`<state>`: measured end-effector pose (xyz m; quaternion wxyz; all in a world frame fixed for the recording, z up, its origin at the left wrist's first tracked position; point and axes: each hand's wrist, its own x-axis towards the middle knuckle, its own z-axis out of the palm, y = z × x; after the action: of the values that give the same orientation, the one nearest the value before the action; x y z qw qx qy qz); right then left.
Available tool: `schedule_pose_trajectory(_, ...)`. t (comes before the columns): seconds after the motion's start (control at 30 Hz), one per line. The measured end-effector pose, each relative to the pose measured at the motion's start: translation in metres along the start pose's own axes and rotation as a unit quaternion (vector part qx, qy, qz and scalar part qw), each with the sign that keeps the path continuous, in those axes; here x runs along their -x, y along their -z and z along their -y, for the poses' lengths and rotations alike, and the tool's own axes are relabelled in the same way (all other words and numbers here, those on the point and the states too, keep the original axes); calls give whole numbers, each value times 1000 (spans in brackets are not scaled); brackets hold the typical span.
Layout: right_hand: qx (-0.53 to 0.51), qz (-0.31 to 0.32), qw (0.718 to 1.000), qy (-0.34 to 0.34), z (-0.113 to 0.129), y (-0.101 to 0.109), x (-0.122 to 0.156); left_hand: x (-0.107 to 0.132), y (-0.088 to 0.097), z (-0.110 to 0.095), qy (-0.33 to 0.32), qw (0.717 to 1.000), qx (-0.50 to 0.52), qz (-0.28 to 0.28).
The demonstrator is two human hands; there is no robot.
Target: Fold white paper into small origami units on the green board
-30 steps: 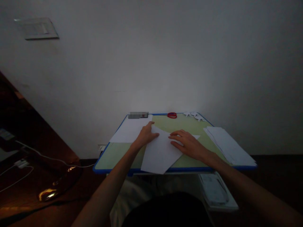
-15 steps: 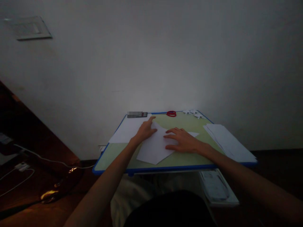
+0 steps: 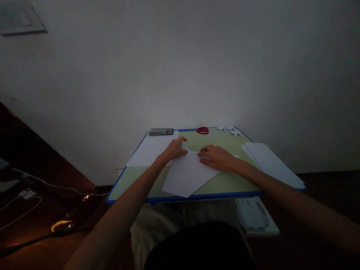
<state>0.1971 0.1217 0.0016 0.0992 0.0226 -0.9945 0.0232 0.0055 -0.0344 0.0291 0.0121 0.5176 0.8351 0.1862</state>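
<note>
A folded white sheet of paper [image 3: 188, 176] lies at the middle of the table, its lower corner by the front edge. My left hand [image 3: 174, 149] rests on the paper's upper left side, thumb and forefinger apart. On the upper right part of the same paper lies my right hand [image 3: 216, 157], fingers stretched out and pressing down. A pointed tip of the paper shows beyond the right wrist. Part of the upper fold is hidden under the hands.
The green table [image 3: 129, 182] has a blue rim. A white sheet [image 3: 149, 150] and a phone [image 3: 161, 132] lie back left. Red-handled scissors [image 3: 202, 130] and several cut paper pieces [image 3: 229, 129] lie along the back. A paper stack [image 3: 272, 165] is at right.
My right hand has moved up and slightly right along the paper, baring more of it. My left hand has shifted little. The view has tilted slightly.
</note>
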Motion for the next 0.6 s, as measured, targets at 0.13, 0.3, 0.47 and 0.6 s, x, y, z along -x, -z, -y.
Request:
schedule_pose_trajectory(0.13, 13, 19, 1000, 15, -5, 1, -7, -3, -7, 12, -10, 1000, 1, 14)
schedule_pose_trajectory(0.3, 23, 21, 999, 43, -15, 2, -12, -5, -8, 18, -41, 998, 43, 33)
schedule_pose_trajectory(0.47, 8, 8, 997, 70, -20, 1, -18, -2, -4, 16, -54, 992, 101, 58)
schedule_pose_trajectory(0.6, -18, -4, 997, 71, -20, -3, -20, 1, -6, 16, -28, 990, 131, 46)
